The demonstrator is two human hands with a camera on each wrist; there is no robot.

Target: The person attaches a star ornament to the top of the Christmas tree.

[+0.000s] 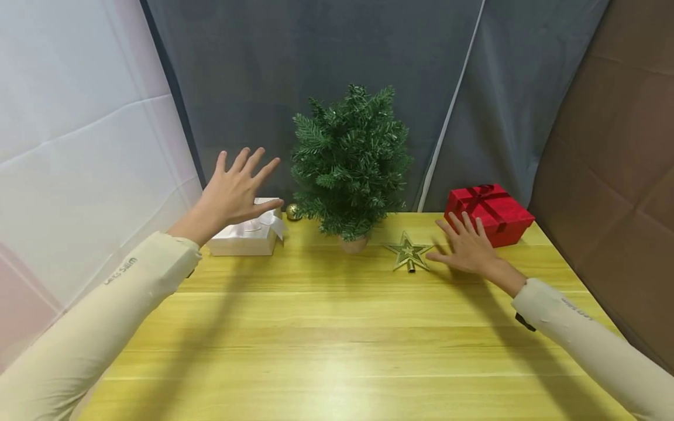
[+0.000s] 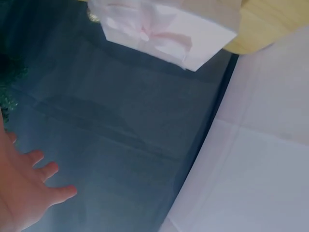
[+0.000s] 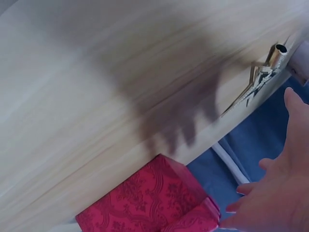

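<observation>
My left hand (image 1: 231,190) is raised with its fingers spread, over a white gift box (image 1: 244,241) with a pale ribbon bow; it holds nothing. In the left wrist view that hand (image 2: 29,186) shows apart from the box (image 2: 207,36). Between the hands stands a small green artificial tree (image 1: 351,164) on a light round base (image 1: 353,244). A gold star topper (image 1: 408,251) lies on the table just left of my right hand (image 1: 468,245). Spread and holding nothing, the right hand hovers in front of a red gift box (image 1: 508,225) with a dark red bow.
A small gold ball (image 1: 293,211) sits between the white box and the tree. The wooden table (image 1: 337,333) ends at a grey curtain (image 1: 237,70) behind. White fabric (image 1: 79,128) hangs at the left, brown fabric (image 1: 621,175) at the right. A white cord (image 1: 447,117) runs down the curtain.
</observation>
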